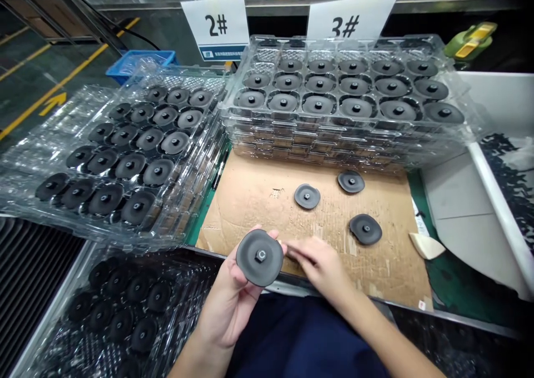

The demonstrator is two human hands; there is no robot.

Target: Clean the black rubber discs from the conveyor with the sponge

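My left hand (237, 297) grips a round black plastic disc (252, 265) with a raised knob at its centre, its face turned up towards me. Beside the disc's right edge, my right hand (319, 264) is closed in a pinch; whatever lies between its fingertips is too small or hidden to tell. Three similar parts lie apart on the brown cardboard (250, 194) beyond my hands: one black disc (314, 196), another disc (345, 184) farther back, and a third disc (372, 233) to the right.
Stacked clear trays (267, 135) of discs stand behind the cardboard, under a "3#" sign (354, 19). More stacked trays (175, 183) are at left by a "2#" sign (217, 21); a lower tray (175, 300) sits nearer me. A white bin (496, 200) of black parts is at right.
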